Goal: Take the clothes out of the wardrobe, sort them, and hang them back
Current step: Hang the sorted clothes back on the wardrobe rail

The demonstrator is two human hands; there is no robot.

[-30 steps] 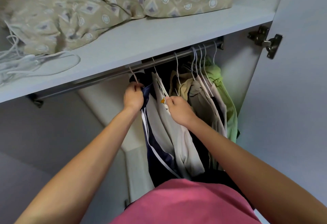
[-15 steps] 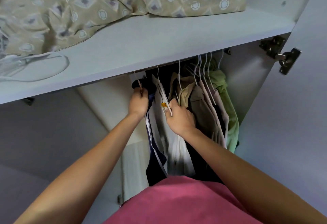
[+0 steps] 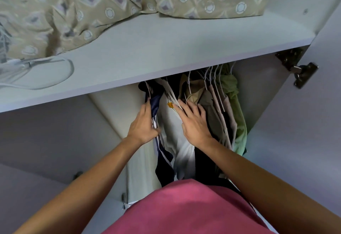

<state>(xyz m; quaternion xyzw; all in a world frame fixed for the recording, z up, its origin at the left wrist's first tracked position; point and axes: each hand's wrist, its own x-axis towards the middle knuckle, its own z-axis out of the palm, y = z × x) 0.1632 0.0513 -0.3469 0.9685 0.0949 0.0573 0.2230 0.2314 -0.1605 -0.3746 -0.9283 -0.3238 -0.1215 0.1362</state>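
Slid lower down the clothes since half a second back, both hands, off the hanger necks and onto the fabric; tilted further upward too, the view, so that more shelf top shows and the rail is lost behind the shelf edge.

Nearest, a pink top [image 3: 186, 213] across the bottom of the view, two bare forearms reaching up from either side of it. Left hand [image 3: 143, 124] on the navy garment [image 3: 156, 102], fingers curled round its striped edge and pinching it. Right hand [image 3: 193, 121] laid flat, fingers spread and fairly straight, pressing the white garment [image 3: 181, 152] and parting it from the khaki shirt [image 3: 210, 112] just beside. Small orange tag [image 3: 170, 105] on the white garment, close to the right fingertips.

Behind, still hanging: more pale garments on white hangers [image 3: 210, 78], then a green garment [image 3: 238, 115] at the far right end. All clothes inside the wardrobe yet, none taken out.

Farther up, the shelf [image 3: 166, 49] bearing patterned bedding [image 3: 73, 12] and a loose white hanger [image 3: 36, 75] at left; a metal hinge [image 3: 300, 71] on the open door.

Step in hand, by the look of it: separating the first pieces for removal. Next move likely calls for reaching back up to the hooks, hidden under the shelf, and lifting them clear of the rail without dragging neighbours along.
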